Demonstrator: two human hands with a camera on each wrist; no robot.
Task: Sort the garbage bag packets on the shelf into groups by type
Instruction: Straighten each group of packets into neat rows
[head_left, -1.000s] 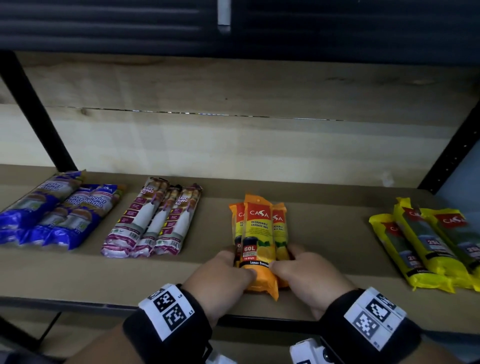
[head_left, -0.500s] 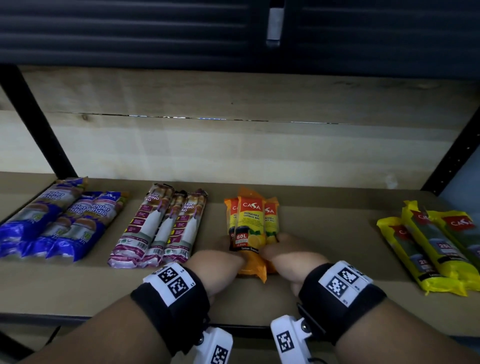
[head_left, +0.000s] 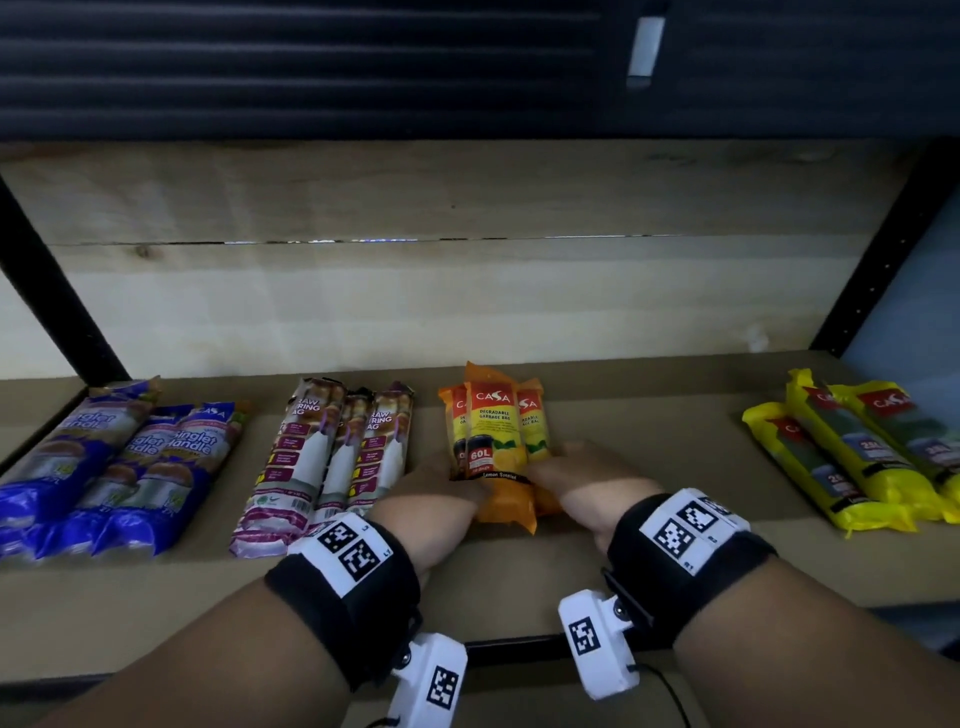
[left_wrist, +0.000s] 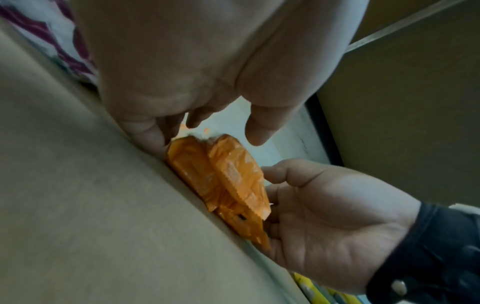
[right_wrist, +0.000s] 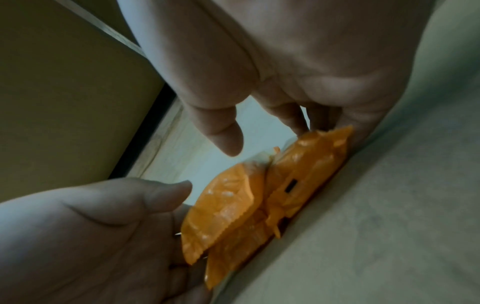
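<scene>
Three orange garbage bag packets (head_left: 493, 441) lie bunched together mid-shelf, one on top of the other two. My left hand (head_left: 436, 499) presses against their left side and my right hand (head_left: 587, 478) against their right side, near the packets' front ends. In the left wrist view the left hand (left_wrist: 166, 67) has relaxed fingers touching the orange packets (left_wrist: 223, 185), and the right hand (left_wrist: 324, 205) lays its palm against them. The right wrist view shows the same: right hand (right_wrist: 285, 61), left hand (right_wrist: 91, 226), orange packets (right_wrist: 259, 195) between them.
On the wooden shelf (head_left: 649, 441), blue packets (head_left: 104, 467) lie at the far left, white-and-maroon packets (head_left: 332, 457) just left of my left hand, and yellow packets (head_left: 857, 457) at the right. Black posts (head_left: 52, 291) stand at the shelf's back corners.
Both hands have slid the orange packets deeper onto the shelf, away from the front edge and slightly nearer the maroon packets. The hands' hold looks the same.
</scene>
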